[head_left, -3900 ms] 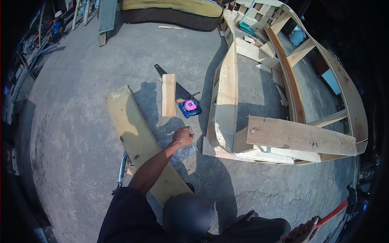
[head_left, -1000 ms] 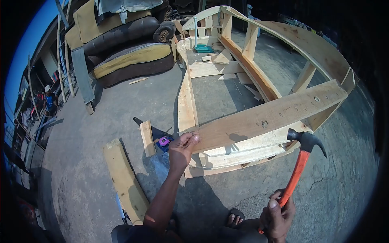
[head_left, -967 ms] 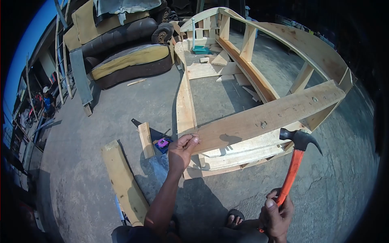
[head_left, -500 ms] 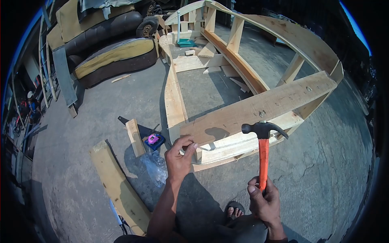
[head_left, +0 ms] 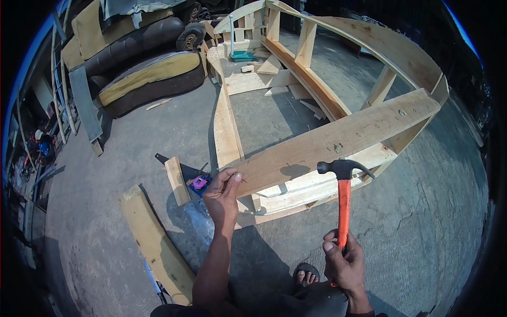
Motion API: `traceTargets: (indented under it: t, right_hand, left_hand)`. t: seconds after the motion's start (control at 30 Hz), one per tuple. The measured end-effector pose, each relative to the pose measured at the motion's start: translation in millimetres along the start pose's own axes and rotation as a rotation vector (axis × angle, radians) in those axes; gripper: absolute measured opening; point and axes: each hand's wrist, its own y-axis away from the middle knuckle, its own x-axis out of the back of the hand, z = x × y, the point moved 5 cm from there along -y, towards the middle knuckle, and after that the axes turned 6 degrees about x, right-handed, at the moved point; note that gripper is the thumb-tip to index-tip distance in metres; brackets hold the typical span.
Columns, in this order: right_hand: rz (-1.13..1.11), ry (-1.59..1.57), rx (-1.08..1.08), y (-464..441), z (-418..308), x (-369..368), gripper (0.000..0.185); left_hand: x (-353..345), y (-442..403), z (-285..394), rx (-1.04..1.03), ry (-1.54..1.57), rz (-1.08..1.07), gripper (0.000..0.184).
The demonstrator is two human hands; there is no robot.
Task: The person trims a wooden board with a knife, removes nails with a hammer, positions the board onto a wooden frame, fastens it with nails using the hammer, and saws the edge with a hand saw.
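Lying inside the wooden frame [head_left: 227,132] are offcuts [head_left: 270,65] and a dustpan [head_left: 242,56].

Lower hammer handle [head_left: 344,214] mostly unseen (inside the right fingers [head_left: 334,258]).

Black-headed, orange-handled claw hammer [head_left: 344,206]: upright, head uppermost, claw curving right. Long, flat, knotted brown wooden board [head_left: 338,138] lying across near end of large pale-wood frame [head_left: 227,132].

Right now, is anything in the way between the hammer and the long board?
At the left end of the long board, yes: the left hand is there, so a hit might catch its fingers. Elsewhere, nothing visible blocks the hammer.
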Motion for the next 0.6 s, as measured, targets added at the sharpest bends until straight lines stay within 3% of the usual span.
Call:
traceTargets:
  t: [0.13, 0.2, 0.33, 0.4, 0.6]
  right_hand:
    - [0.003, 0.027, 0.033, -1, 1, 2, 0.022]
    - [-0.003, 0.159, 0.087, -2, 1, 3, 0.024]
    - [-0.139, 0.444, 0.019, -10, -18, -11, 0.029]
    - [-0.276, 0.764, 0.348, -16, -36, -29, 0.034]
    - [-0.291, 0.759, 0.515, -28, -69, -60, 0.033]
  left_hand:
    - [-7, 3, -5, 0.03, -0.105, -0.012, 0.016]
    - [-7, 3, -14, -0.068, -0.129, -0.057, 0.019]
    - [-10, 3, -14, -0.065, -0.157, -0.112, 0.023]
    - [-13, 8, -14, -0.08, -0.146, -0.068, 0.026]
    - [-9, 7, -19, -0.08, -0.186, 0.024, 0.016]
